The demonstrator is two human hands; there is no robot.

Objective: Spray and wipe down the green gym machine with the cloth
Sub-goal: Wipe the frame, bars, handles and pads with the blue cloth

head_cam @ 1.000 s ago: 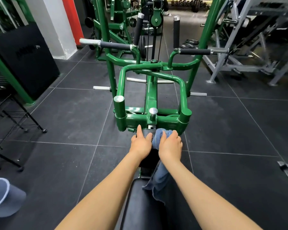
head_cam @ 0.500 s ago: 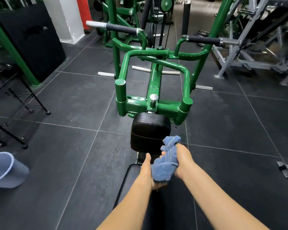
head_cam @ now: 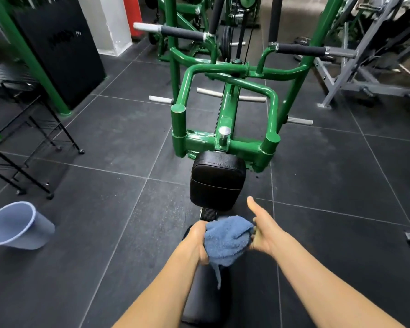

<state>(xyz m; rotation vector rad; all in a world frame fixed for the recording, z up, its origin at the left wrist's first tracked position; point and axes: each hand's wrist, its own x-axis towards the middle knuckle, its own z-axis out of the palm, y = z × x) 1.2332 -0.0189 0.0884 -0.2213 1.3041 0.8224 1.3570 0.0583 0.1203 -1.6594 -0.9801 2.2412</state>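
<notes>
The left hand (head_cam: 198, 242) has its fingers curled round the near-left side of the blue terry cloth (head_cam: 227, 240), which sits bunched into a thick wad against its palm. The right hand (head_cam: 262, 229) meets the same wad from the other side: its thumb sticks up and forward, free of everything, while its fingers tuck in against the cloth's right edge. Whether those fingers truly pinch the fabric or only press it cannot be told, since the cloth hides their tips. A loose tail of cloth hangs down below the left wrist.

Judging by the gathered shape, the two hands are probably folding or re-bunching the cloth into a fresh pad, which would give a firmer surface for wiping.

Directly beneath the fingers lies the long black bench pad (head_cam: 205, 301), with the cloth held just above it, not spread on it. Just ahead of the fingertips stands the smaller black chest pad (head_cam: 217, 179), apart from both hands. Beyond that rises the green gym machine (head_cam: 223, 140), its cross tube and chrome knob (head_cam: 224, 131) out of contact with the fingers. No spray bottle shows anywhere near the hands.

Well off to the left of the left hand, a pale blue bucket (head_cam: 17, 226) lies tipped on the dark tiled floor (head_cam: 118, 209), with a black wire rack (head_cam: 31, 138) farther away.
</notes>
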